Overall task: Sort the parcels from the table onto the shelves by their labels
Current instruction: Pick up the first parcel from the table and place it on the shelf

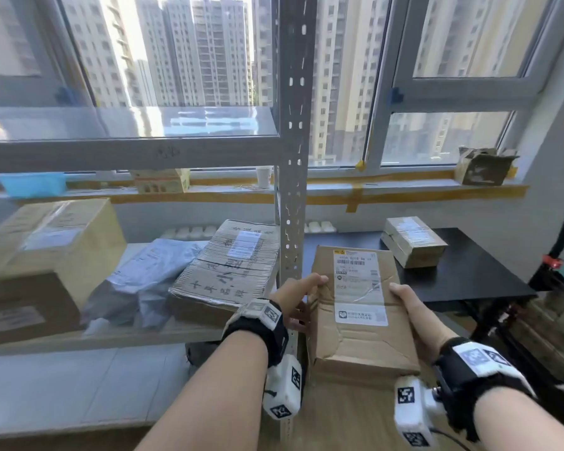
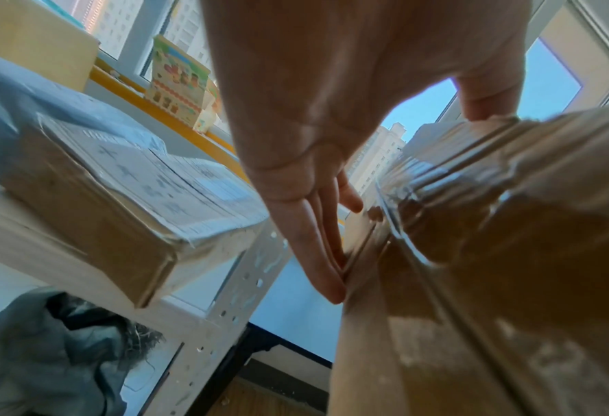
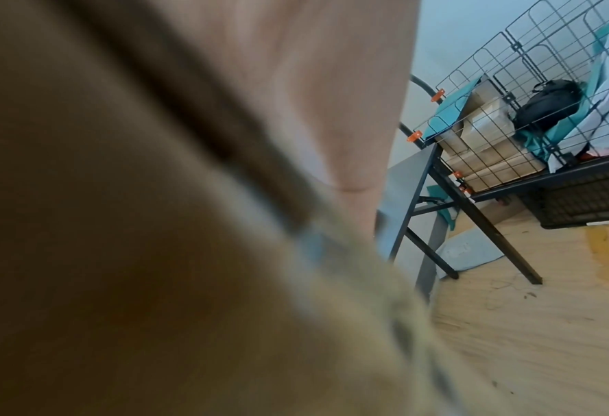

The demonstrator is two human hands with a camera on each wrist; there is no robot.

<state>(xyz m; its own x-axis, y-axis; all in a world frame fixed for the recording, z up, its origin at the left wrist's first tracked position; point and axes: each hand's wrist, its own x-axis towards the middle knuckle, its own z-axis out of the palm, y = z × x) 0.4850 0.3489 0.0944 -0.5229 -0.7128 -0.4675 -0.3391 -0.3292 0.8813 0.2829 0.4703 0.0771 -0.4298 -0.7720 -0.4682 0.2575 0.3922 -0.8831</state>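
I have 1 creased brown parcel [image 1: 355,307] up off the black table [image 1: 476,271], carried between both hands in front of the grey shelf post [image 1: 292,190]. My left hand [image 1: 298,299] clamps its left edge, thumb over the top and straight fingers [image 2: 317,253] against the side; my right hand [image 1: 419,315] grips the right edge, thumb on top, its fingers hidden underneath. I judge this the label-reading step: the white shipping label [image 1: 358,284] faces up at me, though its print is too small to make out. The next move calls for matching that label to a shelf level, then swinging the parcel left past the post without clipping it and setting it flat. By my count: 1 taped parcel [image 1: 412,240] remains on the table; on the middle shelf [image 1: 163,335] sit 2 cardboard boxes at the left, 1 grey mailer bag [image 1: 144,278] and 1 flat box with handwriting [image 1: 228,268].
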